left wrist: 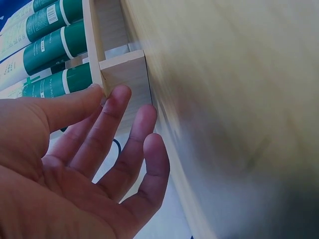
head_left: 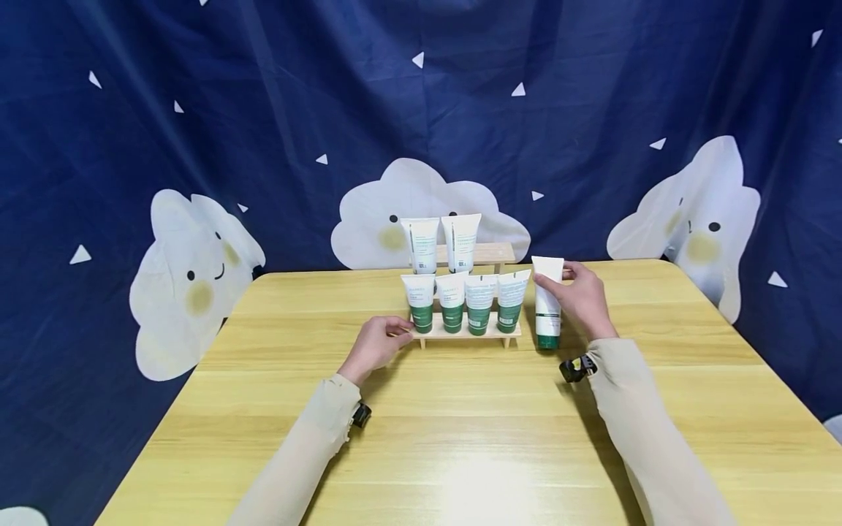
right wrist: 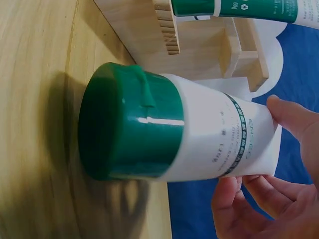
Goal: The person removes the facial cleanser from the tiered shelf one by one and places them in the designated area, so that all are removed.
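Note:
My right hand [head_left: 584, 299] pinches a white squeeze tube [head_left: 548, 303] near its flat top end, thumb on one side and fingers on the other. The tube is upright, green cap [right wrist: 132, 124] downward, right of a tiered wooden display stand [head_left: 460, 334]. Whether the cap touches the table cannot be told. At the stand's front left corner, my left hand [head_left: 376, 346] holds the end of the lowest step between thumb [left wrist: 75, 107] and index finger; its other fingers are loosely bent. Several smaller white-and-green tubes [head_left: 452, 301] stand cap down along that step.
Two larger white tubes [head_left: 422, 245] stand on a higher tier [head_left: 495, 253], left of centre. Beneath everything is a light wooden table [head_left: 421, 424]. A dark blue curtain [head_left: 276, 131] with cloud prints hangs behind its far edge.

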`<act>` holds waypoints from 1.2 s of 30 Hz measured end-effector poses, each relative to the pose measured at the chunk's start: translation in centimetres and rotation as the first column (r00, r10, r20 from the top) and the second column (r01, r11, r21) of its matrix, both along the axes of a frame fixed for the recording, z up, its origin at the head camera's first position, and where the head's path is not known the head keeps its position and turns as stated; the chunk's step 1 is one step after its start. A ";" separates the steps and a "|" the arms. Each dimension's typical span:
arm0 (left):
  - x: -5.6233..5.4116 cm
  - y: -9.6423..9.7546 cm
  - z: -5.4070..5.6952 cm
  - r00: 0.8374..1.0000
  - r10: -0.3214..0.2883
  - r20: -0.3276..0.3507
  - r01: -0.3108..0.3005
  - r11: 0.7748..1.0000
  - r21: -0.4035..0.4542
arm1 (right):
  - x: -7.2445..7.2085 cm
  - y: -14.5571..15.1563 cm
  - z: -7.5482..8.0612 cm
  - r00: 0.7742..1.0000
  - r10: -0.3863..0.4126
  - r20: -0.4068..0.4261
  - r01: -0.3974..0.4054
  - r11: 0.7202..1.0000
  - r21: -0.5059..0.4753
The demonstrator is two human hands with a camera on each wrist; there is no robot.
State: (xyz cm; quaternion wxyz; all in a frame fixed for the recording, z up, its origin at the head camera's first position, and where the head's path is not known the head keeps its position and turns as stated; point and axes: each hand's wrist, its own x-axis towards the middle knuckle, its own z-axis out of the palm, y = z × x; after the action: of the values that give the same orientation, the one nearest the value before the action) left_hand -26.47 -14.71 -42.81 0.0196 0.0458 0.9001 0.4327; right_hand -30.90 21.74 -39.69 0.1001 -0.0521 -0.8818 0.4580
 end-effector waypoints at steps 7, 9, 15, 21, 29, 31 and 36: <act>0.0 0.1 0.0 1.000 0.004 0.005 -0.004 1.000 0.002 | -1.0 -0.6 -0.5 0.998 -0.035 0.053 0.034 0.999 0.021; 0.0 0.1 -0.1 1.000 0.003 0.006 -0.003 1.000 0.004 | -1.5 -0.7 -0.8 0.996 -0.042 0.074 0.039 0.998 0.047; 0.0 0.2 0.0 1.000 -0.002 0.013 0.002 1.000 0.007 | -2.4 -0.6 -1.5 0.984 -0.066 0.168 0.052 0.995 0.085; 0.0 0.1 0.1 1.000 0.007 0.015 -0.007 1.000 0.000 | -3.0 -0.7 -2.2 0.976 -0.073 0.207 0.055 0.994 0.091; 0.0 0.0 0.1 1.000 0.000 -0.007 0.000 1.000 0.014 | -3.2 -0.1 -3.6 0.983 -0.019 0.180 0.007 0.998 0.065; 0.1 0.0 0.2 1.000 -0.002 -0.011 0.003 1.000 0.020 | -3.1 0.1 -3.7 0.983 -0.007 0.181 -0.002 0.999 0.050; 0.1 0.0 0.2 1.000 0.004 -0.006 -0.004 1.000 0.023 | -2.6 0.5 -3.7 0.984 0.007 0.177 -0.012 1.000 0.024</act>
State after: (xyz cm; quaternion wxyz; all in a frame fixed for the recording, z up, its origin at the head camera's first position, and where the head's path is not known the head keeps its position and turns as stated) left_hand -26.40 -14.70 -42.62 0.0153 0.0456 0.8953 0.4428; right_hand -33.53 22.23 -43.35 0.0201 -0.0871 -0.8931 0.4409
